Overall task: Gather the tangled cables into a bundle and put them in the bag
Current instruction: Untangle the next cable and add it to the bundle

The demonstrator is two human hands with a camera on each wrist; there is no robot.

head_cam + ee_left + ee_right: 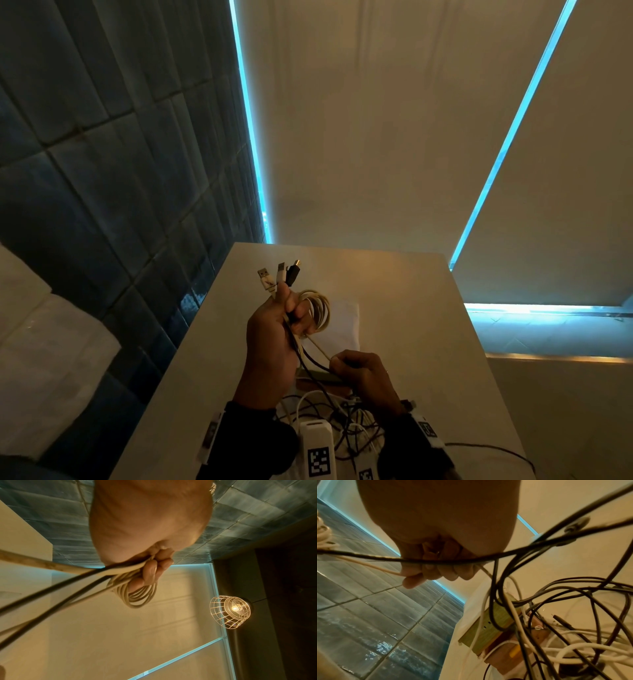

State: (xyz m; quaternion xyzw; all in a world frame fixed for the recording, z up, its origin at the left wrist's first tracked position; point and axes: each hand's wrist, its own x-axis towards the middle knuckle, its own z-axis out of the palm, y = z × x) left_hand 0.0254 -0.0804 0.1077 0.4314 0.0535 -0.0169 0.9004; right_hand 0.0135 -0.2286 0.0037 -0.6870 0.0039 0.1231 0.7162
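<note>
Left hand (274, 329) is raised over the pale tabletop (411, 308), fingers curled round a small coil of cream round cable (317, 310), three plug ends (279, 275) (two white, one black) standing up above the fist. Right hand (363, 371), lower and apart from the left, pinches a cream strand and a thin black strand (368, 559) running taut between the hands. The remaining tangle of thin black and white cables (342, 421) lies loose on the tabletop near the wrists, over a flat green-and-brown box (489, 628). Judgement: the cables are light, limp and springy, prone to snag; best gripped at the coil's crossing, feeding slack strand by strand. A white sheet-like item (342, 325) beyond may be the bag; cannot tell.
</note>
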